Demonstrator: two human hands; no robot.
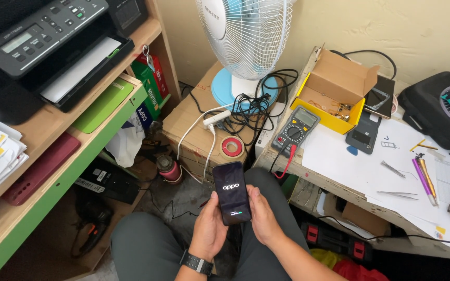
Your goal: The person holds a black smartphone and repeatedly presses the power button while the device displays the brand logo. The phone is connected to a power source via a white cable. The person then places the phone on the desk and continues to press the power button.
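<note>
1. now the black smartphone (232, 193) is between both hands, above the lap of the seated person, upright with its lit dark screen facing up to the camera.
2. the left hand (210, 227) is closed around the left edge and the back of the phone, with the thumb lying along its side; a black wristwatch (197, 263) is on this wrist.
3. the right hand (263, 217) holds the right edge, fingers curled behind the phone, the thumb touching near the lower right corner.
4. on the white-covered table (360, 171) at the right, an open cardboard box (338, 88) with yellow sides stands near the wall, with small metal parts inside.
5. just beside this box lies a dark grey multimeter (296, 128) with one red and one black lead.
6. a brown carton (199, 130) on the floor carries a white fan (246, 41) with a light blue base and a red tape roll (232, 147).
7. green and red flat packages (152, 86) stand beside the shelf at the left.
</note>
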